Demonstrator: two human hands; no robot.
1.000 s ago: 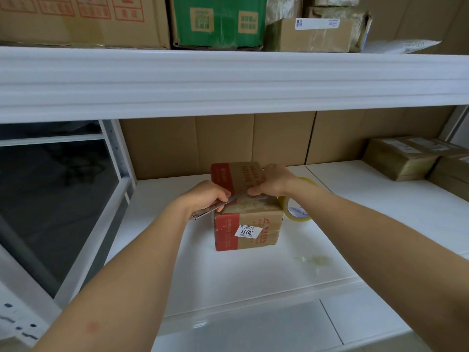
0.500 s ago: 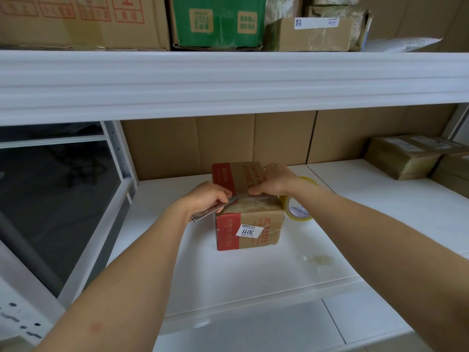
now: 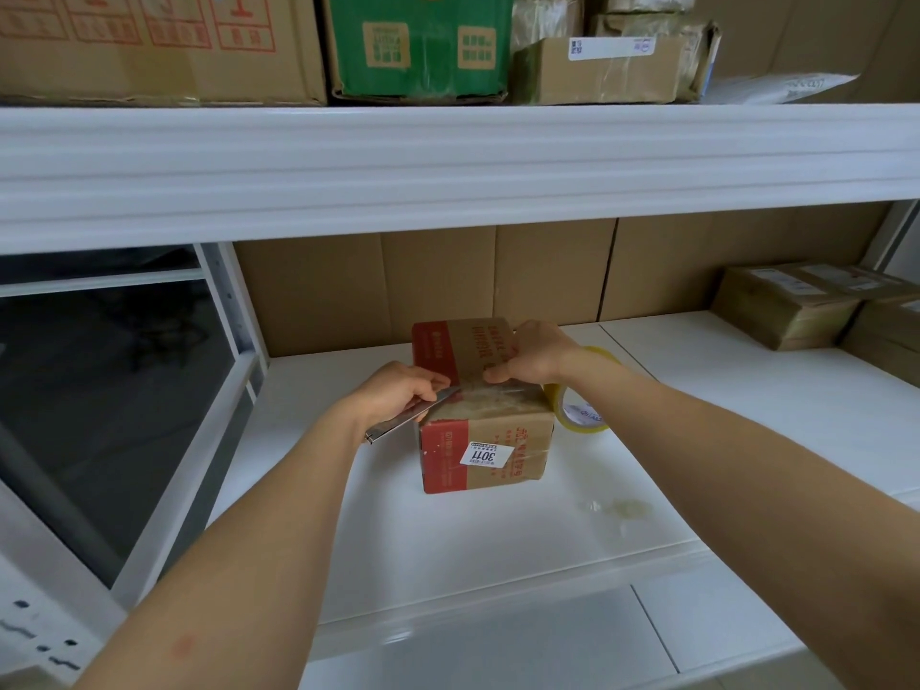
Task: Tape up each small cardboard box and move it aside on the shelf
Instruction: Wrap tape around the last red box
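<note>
The small box is standing on the white shelf, near its back wall, with a white label on its front side. Compared with the frame one second ago, almost nothing is changing: the box is staying in the same place and both hands are keeping their positions on its top. The left hand is gripping a metal knife with curled fingers, and the blade is lying against the clear tape at the front top edge of the box. The right hand is pressing on the top of the box and is pinching the tape there. The yellow tape roll is lying just beside the box on its right, partly hidden behind the right wrist. Only the view is shifting a little.
</note>
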